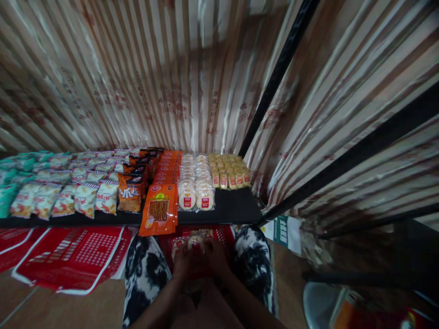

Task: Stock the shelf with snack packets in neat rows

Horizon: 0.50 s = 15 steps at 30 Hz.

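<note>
Between the knees is a red shopping basket or bag [224, 233], its inside partly hidden by my forearms. Clear-wrapped round biscuits with red labels [195, 243] show at its far side. My left hand [182, 262] is closed at the left of these wrapped biscuits, fingers bent against them. From the right, my right hand [214, 253] closes on the same biscuits with curled fingers. Dim light and blur hide the fingertips. Just beyond, on the black shelf [236, 205], stand matching round biscuit packets [196, 196] in two rows.
Left along the shelf are orange snack-stick packets [159, 210], orange-brown bags [130, 194], white snack bags [84, 198] and green bags [7, 196]. Small yellow packets [229, 176] fill its right end. Red bags [73, 258] lie below; a black post [279, 68] rises at right.
</note>
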Each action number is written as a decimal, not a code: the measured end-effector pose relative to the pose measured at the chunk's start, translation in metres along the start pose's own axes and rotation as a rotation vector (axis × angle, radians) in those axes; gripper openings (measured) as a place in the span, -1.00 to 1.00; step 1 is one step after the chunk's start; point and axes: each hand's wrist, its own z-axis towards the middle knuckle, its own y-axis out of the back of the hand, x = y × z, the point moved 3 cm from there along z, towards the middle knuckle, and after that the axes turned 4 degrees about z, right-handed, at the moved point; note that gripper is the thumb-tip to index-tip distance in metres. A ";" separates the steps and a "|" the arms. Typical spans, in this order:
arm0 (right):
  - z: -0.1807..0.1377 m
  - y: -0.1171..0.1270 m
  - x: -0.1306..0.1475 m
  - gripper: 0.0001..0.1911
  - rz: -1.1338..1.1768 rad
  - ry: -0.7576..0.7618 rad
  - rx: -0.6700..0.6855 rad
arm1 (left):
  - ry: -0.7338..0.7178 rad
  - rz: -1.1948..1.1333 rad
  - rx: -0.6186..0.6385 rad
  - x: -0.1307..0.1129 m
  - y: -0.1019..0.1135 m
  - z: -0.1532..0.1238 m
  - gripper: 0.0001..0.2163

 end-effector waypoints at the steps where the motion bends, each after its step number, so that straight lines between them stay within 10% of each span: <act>1: -0.001 0.002 0.002 -0.88 0.014 0.005 -0.001 | -0.007 0.002 0.006 -0.002 0.000 -0.001 -0.79; 15: -0.010 0.014 0.016 -0.73 0.222 -0.050 0.031 | -0.138 0.090 -0.054 -0.008 0.003 -0.011 -0.75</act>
